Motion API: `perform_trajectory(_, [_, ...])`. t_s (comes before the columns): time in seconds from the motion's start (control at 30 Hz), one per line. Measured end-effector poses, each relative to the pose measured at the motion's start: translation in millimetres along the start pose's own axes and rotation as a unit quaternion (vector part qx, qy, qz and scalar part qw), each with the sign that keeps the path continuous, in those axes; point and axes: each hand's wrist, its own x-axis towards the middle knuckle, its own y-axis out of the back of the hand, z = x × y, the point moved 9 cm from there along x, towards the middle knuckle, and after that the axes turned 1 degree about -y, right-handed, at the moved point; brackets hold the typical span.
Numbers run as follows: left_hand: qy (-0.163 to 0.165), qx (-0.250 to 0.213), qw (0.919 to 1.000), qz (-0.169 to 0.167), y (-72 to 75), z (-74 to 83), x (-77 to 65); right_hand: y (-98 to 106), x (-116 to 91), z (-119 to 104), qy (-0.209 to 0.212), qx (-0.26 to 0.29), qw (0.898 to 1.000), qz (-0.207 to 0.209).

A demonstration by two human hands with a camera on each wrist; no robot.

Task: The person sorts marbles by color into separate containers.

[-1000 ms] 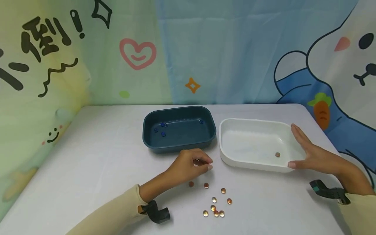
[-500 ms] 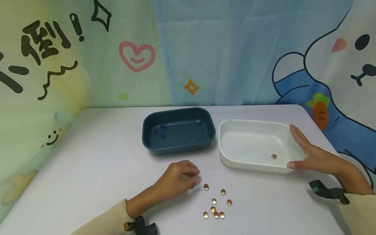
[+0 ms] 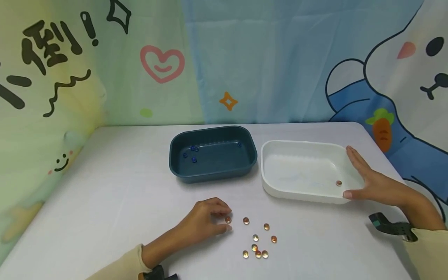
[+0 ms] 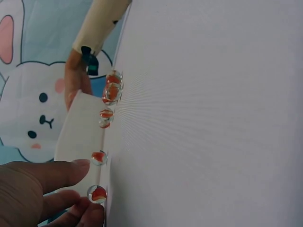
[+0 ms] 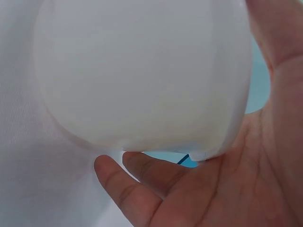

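Note:
Near the front of the table, my left hand [image 3: 206, 218] has its thumb and fingers spread apart around a clear marble [image 3: 228, 219] with an orange-red swirl. The left wrist view shows that marble [image 4: 97, 194] at the fingertips, with the thumb [image 4: 71, 173] apart from it. My right hand [image 3: 376, 186] grips the right end of a white tub [image 3: 297, 196], thumb at the front side and fingers along the far side. Inside this tub lies one orange marble [image 3: 338, 183]. In the right wrist view the tub's wall [image 5: 142, 75] fills the space beside the palm.
Several orange and yellowish marbles [image 3: 254, 247] lie loose on the white table [image 3: 122, 186], right of my left hand. A dark blue tub [image 3: 213, 179] holding several blue marbles [image 3: 194, 160] stands left of the white one. A printed cloth [image 3: 266, 62] hangs behind the table.
My left hand has moved from near the tubs toward the front left, and its fingers now frame the leftmost marble. The marble in the white tub has rolled about. The right hand has stayed put.

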Motion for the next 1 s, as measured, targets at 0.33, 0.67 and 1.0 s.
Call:
perform_trajectory(0.33, [0.006,0.01,0.9999,-0.009,-6.5,-2.5,4.3,0.5,1.1,0.4,0.008,0.017,1.0,-0.004])
perform_trajectory(0.67, [0.033,0.001,0.9992,-0.02,-10.3,-6.6,5.6,0.2,-0.2,2.7,0.002,0.022,1.0,-0.004])
perform_trajectory(1.0, [0.021,0.034,0.999,-0.02,-10.1,-6.6,5.0,-0.6,1.1,5.2,-0.001,0.027,1.0,-0.002])
